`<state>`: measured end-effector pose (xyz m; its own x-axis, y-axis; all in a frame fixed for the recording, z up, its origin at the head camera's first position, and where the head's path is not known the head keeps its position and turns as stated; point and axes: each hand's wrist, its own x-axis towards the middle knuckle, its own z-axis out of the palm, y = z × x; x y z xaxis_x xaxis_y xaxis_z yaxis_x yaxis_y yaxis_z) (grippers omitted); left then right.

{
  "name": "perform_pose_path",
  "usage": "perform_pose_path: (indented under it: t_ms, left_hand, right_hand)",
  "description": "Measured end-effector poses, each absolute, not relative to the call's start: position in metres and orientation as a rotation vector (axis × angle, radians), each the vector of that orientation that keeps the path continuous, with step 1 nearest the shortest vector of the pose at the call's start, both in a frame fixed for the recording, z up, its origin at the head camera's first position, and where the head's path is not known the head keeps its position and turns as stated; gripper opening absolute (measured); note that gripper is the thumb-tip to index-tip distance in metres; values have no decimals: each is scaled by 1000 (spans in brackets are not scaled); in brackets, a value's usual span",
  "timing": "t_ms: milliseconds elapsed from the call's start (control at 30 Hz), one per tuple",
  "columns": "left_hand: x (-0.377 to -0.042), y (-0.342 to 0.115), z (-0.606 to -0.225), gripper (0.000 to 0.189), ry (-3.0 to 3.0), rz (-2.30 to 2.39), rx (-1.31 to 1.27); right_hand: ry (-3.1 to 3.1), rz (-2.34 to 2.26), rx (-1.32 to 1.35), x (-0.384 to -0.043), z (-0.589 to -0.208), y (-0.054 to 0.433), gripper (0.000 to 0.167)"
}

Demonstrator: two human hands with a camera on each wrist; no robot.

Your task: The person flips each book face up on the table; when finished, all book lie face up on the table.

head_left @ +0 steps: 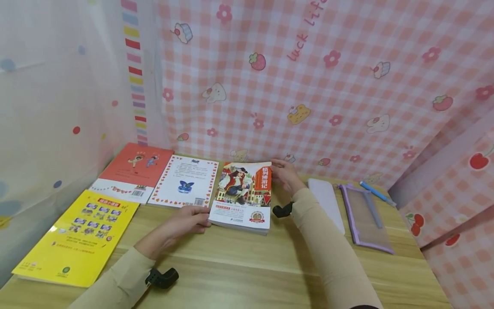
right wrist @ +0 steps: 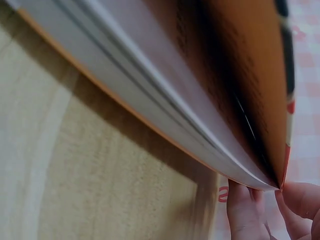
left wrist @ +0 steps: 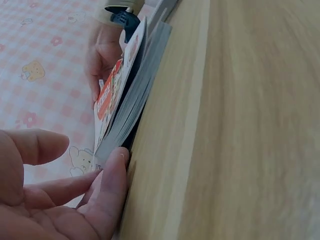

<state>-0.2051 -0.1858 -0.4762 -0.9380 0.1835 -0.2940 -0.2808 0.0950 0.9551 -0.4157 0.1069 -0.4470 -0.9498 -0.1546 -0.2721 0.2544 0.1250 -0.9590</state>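
A paperback book (head_left: pixel 243 193) with an illustrated cover and red title block lies between my hands, at the middle of the table's back. My left hand (head_left: pixel 189 223) touches its lower left corner; in the left wrist view the fingertips (left wrist: pixel 116 165) rest at the page edges, with another digit held apart. At the upper right corner is my right hand (head_left: pixel 286 177). In the right wrist view its digits (right wrist: pixel 245 212) pinch the book's corner (right wrist: pixel 270 177), where cover and pages stand slightly apart.
Left of the book lie a white book with a patterned border (head_left: pixel 185 180), a red-and-white book (head_left: pixel 133 165) and a yellow book (head_left: pixel 77 240). To the right are a pale case (head_left: pixel 325 201), a purple-edged mesh pouch (head_left: pixel 362 227) and a blue pen (head_left: pixel 376 192). Printed curtains (head_left: pixel 270 86) border the table.
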Motion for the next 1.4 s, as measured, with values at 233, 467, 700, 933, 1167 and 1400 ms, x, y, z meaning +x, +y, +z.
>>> perform_pose_path:
  t_ms: [233, 467, 700, 933, 1167, 1400]
  left_hand:
    - [-204, -190, -473, 50, 2263, 1670, 55]
    - [-206, -188, -478, 44, 2587, 1420, 257]
    - [-210, -182, -482, 36, 2699, 1390, 258]
    - [-210, -182, -482, 36, 2721, 1386, 239]
    - [-210, -184, -484, 36, 2767, 1362, 226]
    - [-205, -196, -477, 30, 2756, 1295, 296]
  right_hand:
    - [2178, -1834, 128, -420, -453, 105, 43]
    - [2244, -1768, 95, -424, -461, 105, 41]
    - [2389, -1685, 89, -424, -460, 101, 34]
    - [2451, -1590, 59, -424, -457, 97, 30]
    - [2479, -1461, 15, -430, -459, 98, 31]
    - [2461, -1407, -35, -438, -468, 98, 29]
